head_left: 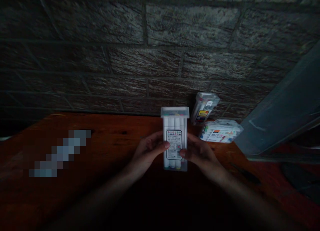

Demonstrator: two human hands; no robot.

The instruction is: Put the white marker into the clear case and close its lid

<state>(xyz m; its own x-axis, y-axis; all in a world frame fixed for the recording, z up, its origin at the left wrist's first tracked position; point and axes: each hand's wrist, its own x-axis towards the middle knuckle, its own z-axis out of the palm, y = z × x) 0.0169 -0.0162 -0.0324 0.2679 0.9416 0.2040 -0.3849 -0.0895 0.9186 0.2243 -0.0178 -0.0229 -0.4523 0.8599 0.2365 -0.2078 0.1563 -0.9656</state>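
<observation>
Upright between my hands is a clear plastic case of markers [175, 124], with white barrels inside and a printed label facing me. My left hand [151, 147] grips its left side, thumb on the label's edge. From the right, my right hand [201, 154] holds it too, its thumb across the label's lower corner. The fingers behind the case are partly hidden. Just beyond my right hand, a white carry case of coloured pens [221, 131] stands on the wooden table [112, 134]. Behind that, a second clear marker case [204, 107] leans back by the wall.
A brick-patterned wall [162, 64] rises along the table's far edge. To the right stands a grey slanted panel [280, 104], with a red floor surface [272, 184] below it. A blurred-out pale strip [62, 154] lies on the table's left part. The light is dim.
</observation>
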